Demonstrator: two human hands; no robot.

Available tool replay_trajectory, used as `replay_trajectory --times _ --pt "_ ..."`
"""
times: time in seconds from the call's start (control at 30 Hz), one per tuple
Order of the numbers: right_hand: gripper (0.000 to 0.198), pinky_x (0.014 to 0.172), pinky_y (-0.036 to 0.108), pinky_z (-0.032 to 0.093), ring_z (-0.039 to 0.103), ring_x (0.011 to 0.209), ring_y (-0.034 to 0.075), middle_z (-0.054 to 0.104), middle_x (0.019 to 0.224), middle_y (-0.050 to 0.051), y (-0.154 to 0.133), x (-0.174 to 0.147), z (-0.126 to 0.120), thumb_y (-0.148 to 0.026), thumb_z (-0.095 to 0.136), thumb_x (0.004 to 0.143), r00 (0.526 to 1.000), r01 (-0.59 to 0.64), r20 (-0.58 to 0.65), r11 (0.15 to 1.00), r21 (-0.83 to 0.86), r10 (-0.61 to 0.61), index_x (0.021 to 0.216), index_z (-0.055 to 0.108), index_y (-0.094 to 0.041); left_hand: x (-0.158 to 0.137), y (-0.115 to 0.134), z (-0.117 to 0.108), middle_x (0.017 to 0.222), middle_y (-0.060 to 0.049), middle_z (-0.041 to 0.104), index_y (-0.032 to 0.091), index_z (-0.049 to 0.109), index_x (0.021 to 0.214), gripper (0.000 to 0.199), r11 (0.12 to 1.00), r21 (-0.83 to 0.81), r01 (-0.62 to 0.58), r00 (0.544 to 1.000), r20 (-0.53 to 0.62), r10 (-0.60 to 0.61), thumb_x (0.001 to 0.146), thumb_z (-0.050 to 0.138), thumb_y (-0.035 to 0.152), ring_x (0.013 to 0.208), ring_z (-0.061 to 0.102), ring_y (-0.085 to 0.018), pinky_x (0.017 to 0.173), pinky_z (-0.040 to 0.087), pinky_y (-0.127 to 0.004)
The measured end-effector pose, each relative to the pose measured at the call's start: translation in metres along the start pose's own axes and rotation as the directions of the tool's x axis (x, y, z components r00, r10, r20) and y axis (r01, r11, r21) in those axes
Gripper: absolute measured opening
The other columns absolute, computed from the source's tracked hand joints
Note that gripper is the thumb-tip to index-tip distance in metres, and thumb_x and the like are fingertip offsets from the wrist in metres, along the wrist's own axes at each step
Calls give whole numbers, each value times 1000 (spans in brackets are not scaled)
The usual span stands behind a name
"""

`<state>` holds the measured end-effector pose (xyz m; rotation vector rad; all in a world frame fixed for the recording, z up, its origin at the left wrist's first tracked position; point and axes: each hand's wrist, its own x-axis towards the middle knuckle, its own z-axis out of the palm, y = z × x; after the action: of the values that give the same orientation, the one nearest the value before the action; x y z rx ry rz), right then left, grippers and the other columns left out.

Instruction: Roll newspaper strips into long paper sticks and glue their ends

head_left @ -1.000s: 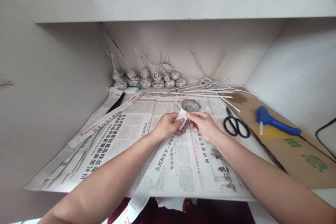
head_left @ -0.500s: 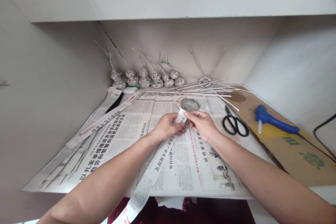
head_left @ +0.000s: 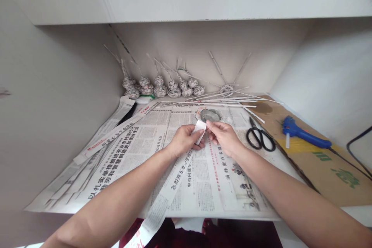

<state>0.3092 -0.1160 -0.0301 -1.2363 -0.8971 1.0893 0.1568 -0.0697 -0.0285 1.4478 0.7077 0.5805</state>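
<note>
A long newspaper strip (head_left: 177, 180) runs from between my hands down past the table's front edge. Its upper end is pinched by my left hand (head_left: 183, 139), thumb on top and fingers beneath. My right hand (head_left: 222, 135) grips the right edge of that same end between thumb and forefinger. The end's top face shows plain white between the hands. Just beyond my fingers lies a grey, rounded, stone-like lump (head_left: 210, 115). Black-handled scissors (head_left: 258, 135) rest to the right of my right hand.
Several woven paper gourds (head_left: 159, 87) line the back wall, beside a woven piece with spokes (head_left: 226, 90). Thin paper rods (head_left: 212, 103) lie before them. Cut newspaper strips (head_left: 104, 141) are piled left. A blue glue gun (head_left: 305, 133) sits on cardboard (head_left: 328, 170) at right, its cord trailing.
The strip's upper end now shows a wider blank white face where printed characters showed before. Both hands have stayed almost in place, with the right fingertips shifted slightly.
</note>
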Motion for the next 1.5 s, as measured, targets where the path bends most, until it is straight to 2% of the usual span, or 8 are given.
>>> replay_trajectory --times 0.1,0.27,0.6,0.97,1.17,1.33,1.4,1.5 --pt "35 39 20 31 47 48 7 58 63 0 -5 1 -4 -49 72 66 996 -9 92 1000 -24 12 71 65 -15 1 0 -1 73 -6 63 11 60 86 37 1000 -25 10 1000 -17 -10 78 62 47 61 64 -14 54 55 -25" --pt "31 40 20 30 43 45 6 54 53 -3 -5 -1 -5 -43 72 68 982 -12 188 996 -83 27 82 69 -15 1 0 -1 71 -6 62 11 59 83 35 1000 4 11 1000 4 -11 78 61 45 60 64 -13 53 55 -24" --pt "30 36 18 23 41 46 7 50 51 -3 0 0 -1 -36 79 60 996 -67 63 994 91 62 76 69 -13 3 -7 0 86 -9 66 13 60 93 36 997 49 -56 996 -73 60 79 59 47 66 68 -17 53 57 -27" --pt "35 35 18 17 36 41 5 45 45 -5 7 -1 4 -44 79 59 997 -50 -47 994 102 55 67 61 -15 1 -6 2 79 -8 67 14 60 90 28 997 66 -49 997 -61 53 77 63 39 66 67 -17 57 57 -28" --pt "35 35 19 19 35 39 5 44 42 -6 5 -5 8 -44 77 62 998 -30 -57 997 75 34 61 55 -16 0 -10 3 73 -6 68 14 61 87 32 990 121 -79 994 -67 87 70 71 40 63 66 -16 55 54 -24" --pt "37 36 20 23 35 39 6 42 42 -7 5 -6 11 -45 73 68 996 74 -52 997 -27 -76 56 51 -18 0 -10 3 67 -5 66 13 61 81 33 991 107 -82 991 -97 93 74 65 46 59 64 -15 54 53 -24" --pt "34 37 20 25 37 40 6 44 44 -6 3 -4 8 -47 71 69 995 90 -31 995 -50 -92 62 55 -18 0 -6 3 68 -6 65 12 61 80 33 996 60 -60 994 -86 65 75 65 44 60 64 -14 54 53 -25" --pt "32 38 21 29 41 44 8 53 53 -4 0 -3 4 -46 71 69 994 89 61 994 -65 -85 82 66 -17 1 -3 1 70 -6 65 11 61 80 32 999 -2 -48 997 -62 47 74 66 43 62 64 -14 56 54 -25"
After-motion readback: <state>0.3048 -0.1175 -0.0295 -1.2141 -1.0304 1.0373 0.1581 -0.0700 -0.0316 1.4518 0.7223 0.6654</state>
